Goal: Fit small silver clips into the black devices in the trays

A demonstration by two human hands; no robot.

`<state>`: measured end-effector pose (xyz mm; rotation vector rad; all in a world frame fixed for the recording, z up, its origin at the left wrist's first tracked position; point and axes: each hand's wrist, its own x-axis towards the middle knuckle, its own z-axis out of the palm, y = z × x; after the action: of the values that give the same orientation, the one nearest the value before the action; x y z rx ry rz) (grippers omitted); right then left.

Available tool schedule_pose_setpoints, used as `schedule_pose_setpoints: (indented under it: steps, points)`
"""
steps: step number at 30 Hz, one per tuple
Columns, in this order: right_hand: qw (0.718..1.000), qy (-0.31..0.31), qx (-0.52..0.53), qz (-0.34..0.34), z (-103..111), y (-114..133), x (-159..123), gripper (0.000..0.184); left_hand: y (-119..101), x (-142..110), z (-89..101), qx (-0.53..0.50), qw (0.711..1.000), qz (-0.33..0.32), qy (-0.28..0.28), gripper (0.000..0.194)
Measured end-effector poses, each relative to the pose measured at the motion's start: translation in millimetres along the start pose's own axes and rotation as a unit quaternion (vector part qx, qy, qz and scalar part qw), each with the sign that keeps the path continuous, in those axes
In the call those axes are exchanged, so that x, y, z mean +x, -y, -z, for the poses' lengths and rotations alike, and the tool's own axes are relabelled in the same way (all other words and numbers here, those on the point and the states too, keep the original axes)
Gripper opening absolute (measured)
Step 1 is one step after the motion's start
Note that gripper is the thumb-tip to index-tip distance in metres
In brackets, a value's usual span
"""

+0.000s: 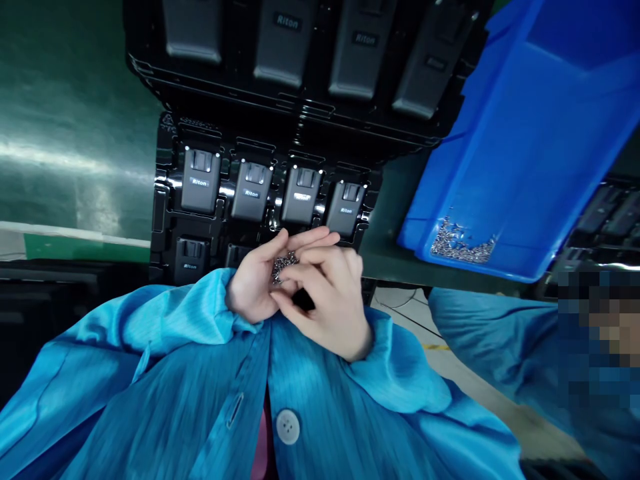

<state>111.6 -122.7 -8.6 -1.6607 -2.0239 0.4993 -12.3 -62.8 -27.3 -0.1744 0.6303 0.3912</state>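
My left hand [254,279] is turned palm up in front of my body, cupped round a small heap of shiny metal screws [284,265]. Over that palm, my right hand [333,297] dips its thumb and fingertips into the heap, pinched together; exactly what is between them is too small to make out. Just beyond both hands lies a black moulded tray [165,200] with dark grey devices marked "Riton" in its pockets. The nearest of these is a device [346,208] past my right fingertips.
A second black tray [240,100] with larger-looking "Riton" devices overhangs the first at the back. To the right stands a blue bin [505,147] with loose screws [463,245] in its near corner. A person in a blue sleeve [500,333] sits at my right. Green bench [75,133] at left.
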Motion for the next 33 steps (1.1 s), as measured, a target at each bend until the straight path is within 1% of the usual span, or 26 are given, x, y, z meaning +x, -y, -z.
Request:
schedule_pose_setpoints:
  steps: [2,4,7,10,12,14,17,19,22,25,33]
  points:
    - [1.000,0.006,-0.029,0.005,-5,3,2,0.005,3,1,-0.9,-0.003,1.000,0.001,-0.010,0.051]
    - [0.999,-0.005,-0.052,-0.003,-9,2,5,0.004,5,2,-0.6,0.003,1.000,-0.001,-0.018,0.049]
    - [0.996,-0.027,-0.076,-0.021,-10,-3,8,0.006,7,2,0.4,0.009,0.999,-0.038,-0.038,0.044]
    - [0.996,-0.048,-0.067,-0.039,-4,-11,9,0.007,5,2,-0.3,-0.004,0.996,-0.079,-0.050,0.036]
    - [0.996,-0.067,-0.039,-0.045,2,-16,8,0.010,2,1,-1.4,-0.006,0.995,-0.084,-0.052,0.034]
    - [0.994,-0.089,-0.018,-0.051,8,-20,7,0.009,-1,-1,-2.3,-0.007,0.996,-0.078,-0.045,0.037]
    - [0.992,-0.105,-0.015,-0.062,15,-22,6,0.009,-3,-4,-2.0,-0.006,0.998,-0.064,-0.012,0.049]
    - [0.993,-0.098,-0.020,-0.057,16,-21,5,0.008,-4,-6,-0.8,0.001,0.998,-0.058,0.009,0.053]
    - [0.996,-0.069,-0.032,-0.049,16,-18,3,0.007,-5,-7,0.7,0.008,0.998,-0.058,0.022,0.055]
    - [0.997,-0.048,-0.030,-0.043,16,-15,2,0.007,-4,-7,0.3,0.007,0.998,-0.060,0.019,0.055]
    - [0.998,-0.040,-0.012,-0.044,11,-13,1,0.006,-5,-7,-1.5,0.012,0.998,-0.056,0.016,0.054]
